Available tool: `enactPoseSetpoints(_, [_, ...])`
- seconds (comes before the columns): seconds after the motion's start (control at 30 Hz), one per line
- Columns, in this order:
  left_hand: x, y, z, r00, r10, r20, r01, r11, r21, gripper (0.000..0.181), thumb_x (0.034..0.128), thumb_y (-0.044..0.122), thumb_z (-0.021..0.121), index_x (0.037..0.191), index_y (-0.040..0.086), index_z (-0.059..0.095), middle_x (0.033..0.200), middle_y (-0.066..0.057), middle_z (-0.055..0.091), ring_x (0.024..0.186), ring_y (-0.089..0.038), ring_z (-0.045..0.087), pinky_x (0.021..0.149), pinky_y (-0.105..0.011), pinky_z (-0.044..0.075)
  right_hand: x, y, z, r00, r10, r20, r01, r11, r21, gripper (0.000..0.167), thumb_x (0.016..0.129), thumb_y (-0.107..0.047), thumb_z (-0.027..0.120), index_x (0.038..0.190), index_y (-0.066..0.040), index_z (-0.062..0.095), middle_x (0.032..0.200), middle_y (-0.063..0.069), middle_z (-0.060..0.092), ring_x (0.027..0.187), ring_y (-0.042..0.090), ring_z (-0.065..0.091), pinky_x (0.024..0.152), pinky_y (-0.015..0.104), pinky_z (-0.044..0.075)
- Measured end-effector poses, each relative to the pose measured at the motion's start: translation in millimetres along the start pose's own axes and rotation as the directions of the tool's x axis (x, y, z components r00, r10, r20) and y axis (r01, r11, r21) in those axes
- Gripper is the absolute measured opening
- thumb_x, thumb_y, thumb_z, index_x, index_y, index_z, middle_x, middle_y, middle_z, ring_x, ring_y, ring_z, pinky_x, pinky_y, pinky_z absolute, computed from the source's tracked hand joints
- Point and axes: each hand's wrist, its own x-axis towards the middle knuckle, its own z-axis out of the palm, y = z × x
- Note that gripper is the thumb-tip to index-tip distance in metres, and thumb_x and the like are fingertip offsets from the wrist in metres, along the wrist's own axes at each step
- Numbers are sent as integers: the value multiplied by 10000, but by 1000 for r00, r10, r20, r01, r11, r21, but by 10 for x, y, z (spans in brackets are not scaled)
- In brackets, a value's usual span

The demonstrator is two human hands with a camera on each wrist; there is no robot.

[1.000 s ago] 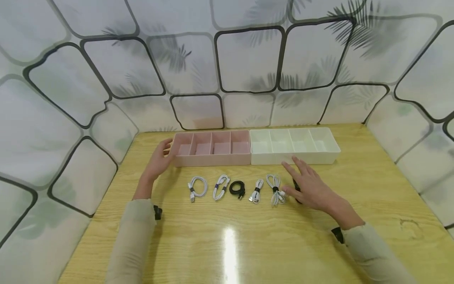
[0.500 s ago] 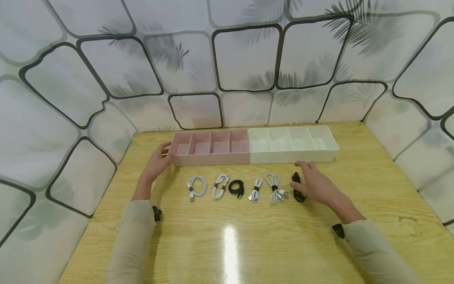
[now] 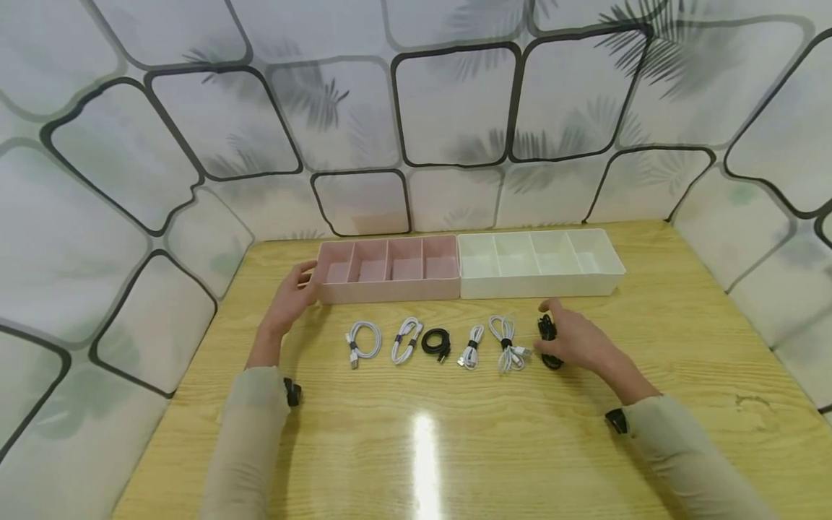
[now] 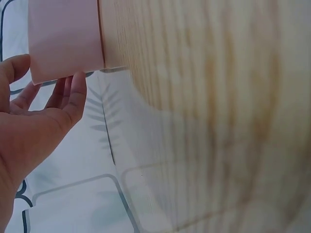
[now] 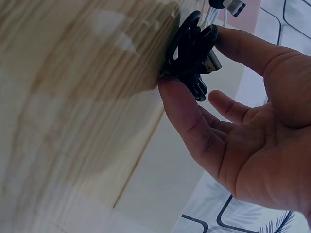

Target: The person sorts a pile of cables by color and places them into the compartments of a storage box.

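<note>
The left hand (image 3: 288, 302) rests at the left end of the pink divided box (image 3: 390, 292); in the left wrist view the fingers and thumb of that hand (image 4: 36, 121) touch the corner of the pink box (image 4: 65, 39). At the right, the right hand (image 3: 581, 342) is at a bundled black cable (image 3: 550, 360). From the right wrist view, the thumb and index finger of the right hand (image 5: 248, 116) pinch the black cable bundle (image 5: 187, 53), which lies against the wood surface.
The white divided box (image 3: 539, 287) adjoins the pink one. In a row in front lie several cables: white ones (image 3: 354, 354), (image 3: 404, 352) among them, a coiled black cable (image 3: 427, 347), and a white bundle (image 3: 505, 355) left of the right hand. Patterned cloth (image 3: 455, 108) stands behind.
The right hand has drawn its fingers together from a spread pose and closed around the black cable at the right. The left hand stays at the pink box.
</note>
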Motion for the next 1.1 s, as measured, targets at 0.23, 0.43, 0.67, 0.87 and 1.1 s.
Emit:
enactPoseSetpoints(0.23, [-57, 168, 5, 999, -25, 25, 27, 997, -68, 616, 981, 65, 447, 1551, -18, 230, 1502, -365, 304, 1344, -475, 365, 1030, -567, 379, 11, -17, -5, 1000, 3, -22, -3, 999, -33, 481, 867, -141, 698, 1261, 30, 481, 758, 84, 608, 590, 175, 467, 529, 322, 370])
enactPoseSetpoints(0.43, [-96, 282, 12, 999, -28, 30, 31, 995, -96, 612, 971, 38, 463, 1537, -43, 246, 1482, -376, 324, 1292, -458, 408, 1027, -556, 385, 16, -6, -34, 999, -4, -42, 2, 999, -37, 417, 828, -99, 681, 1203, 21, 545, 833, 120, 658, 657, 192, 551, 566, 328, 438])
enactPoseSetpoints(0.67, [-105, 316, -9, 999, -36, 25, 38, 995, -91, 624, 944, 27, 470, 1528, -47, 260, 1448, -378, 364, 1244, -424, 442, 990, -495, 413, 37, 4, -68, 999, 9, -43, -7, 999, 44, 427, 841, -86, 666, 1230, 29, 532, 891, 155, 667, 667, 189, 575, 559, 315, 454])
enactPoseSetpoints(0.87, [-101, 266, -12, 998, -55, 32, 58, 992, -114, 612, 954, 11, 462, 1526, -52, 255, 1442, -386, 357, 1243, -428, 438, 1018, -526, 394, 59, -34, -81, 998, 7, -58, 1, 992, 127, 411, 877, -89, 637, 1256, 20, 522, 1046, 255, 655, 762, 228, 620, 578, 316, 491])
enactPoseSetpoints(1.1, [-6, 59, -37, 998, -38, 46, 43, 992, -121, 602, 1005, 65, 473, 1550, 0, 226, 1494, -358, 305, 1316, -449, 383, 1067, -590, 351, 118, -126, -108, 994, -20, -107, 44, 972, 229, 408, 910, -118, 658, 1282, -22, 519, 1092, 245, 633, 759, 221, 628, 582, 346, 511])
